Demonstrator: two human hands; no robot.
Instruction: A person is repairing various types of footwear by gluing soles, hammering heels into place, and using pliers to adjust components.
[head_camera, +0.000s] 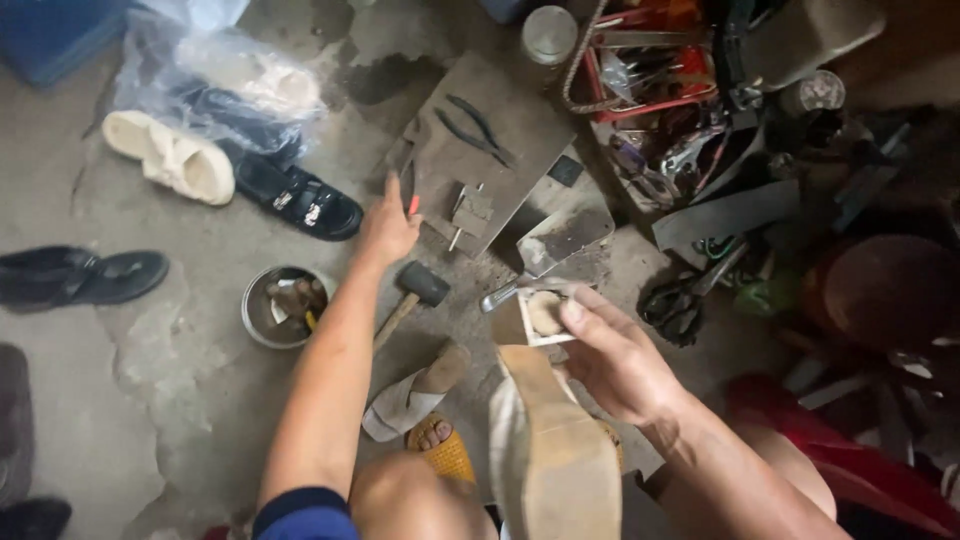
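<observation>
Far left: a black shoe (85, 277) lies on the concrete floor (180, 390), well apart from the hands.
Upper left: a cream clog (170, 156) and a black sandal (298, 197) lie beside a clear plastic bag (215, 70) holding more footwear.
Left of centre: a round metal bowl (285, 306) of small scraps sits just beside the left forearm.
Left hand (385, 228): stretched forward, fingers loosely spread, touching a small red-tipped tool (413, 205) at the edge of a flat metal plate (490, 150); pliers (478, 128) lie on that plate.
Below it: a black rubber mallet (415, 292) lies on the floor, near a cream heeled sandal (412, 393).
Centre: a tan-soled shoe (555, 450) is held sole up over the lap, its heel set on an iron last (545, 255).
Right hand (615, 355): fingers pinching the shoe's heel end.
Right: scissors (675, 300) and a crowded red toolbox (650, 70).
Hard to make out: the dark clutter at far right; the shoe's upper is hidden.
</observation>
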